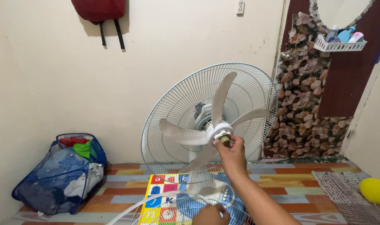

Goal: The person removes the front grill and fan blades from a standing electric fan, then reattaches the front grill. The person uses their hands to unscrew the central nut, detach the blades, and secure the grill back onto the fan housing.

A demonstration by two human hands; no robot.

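A white stand fan faces me, its round rear grille (pixel 177 108) upright and its pale translucent blade (pixel 186 135) exposed. My right hand (pixel 231 156) reaches up to the blade's hub, with fingers pinched on the brass-coloured hub nut (pixel 224 137). My left hand (pixel 211 214) is low at the bottom edge, curled around a wire of the loose front grille (pixel 152 206), which lies tilted in front of the fan. The fan's base with its control buttons (pixel 217 192) shows between my hands.
A colourful alphabet mat (pixel 163 185) lies under the fan on a striped floor. A blue mesh laundry bag (pixel 58 175) sits at the left wall. A yellow ball (pixel 374 190) rests on a woven rug (pixel 340 187) at right. A white shelf basket (pixel 339 45) hangs above.
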